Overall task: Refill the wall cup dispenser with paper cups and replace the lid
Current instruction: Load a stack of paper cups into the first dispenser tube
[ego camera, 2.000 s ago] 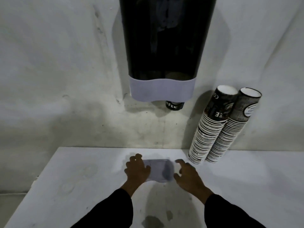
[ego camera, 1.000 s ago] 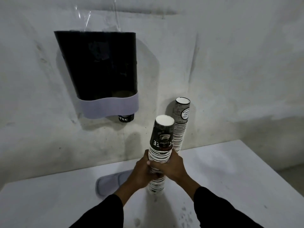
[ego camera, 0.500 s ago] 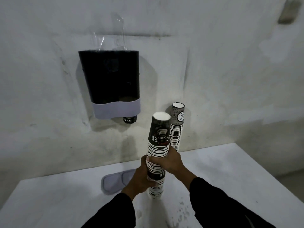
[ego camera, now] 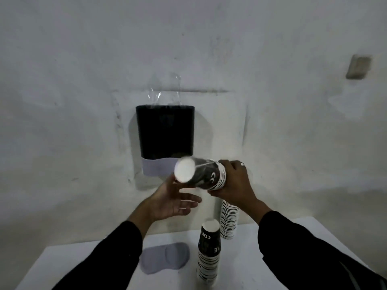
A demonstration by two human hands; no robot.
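The dark wall cup dispenser with a pale grey base band hangs on the wall, its top uncovered. My right hand grips a short stack of paper cups, tipped sideways with its white bottom facing me, just below and right of the dispenser. My left hand is held palm-up under the stack's free end, fingers spread, thumb touching the stack. The grey lid lies flat on the white table.
Two more cup stacks stand on the table: a short one near me and a taller one against the wall, partly hidden by my right hand. A small plate is on the wall at upper right.
The stack held upright in both hands has been split. My right hand lifted the upper part and tipped it sideways near the dispenser. The lower part stands on the table. My left hand let go.
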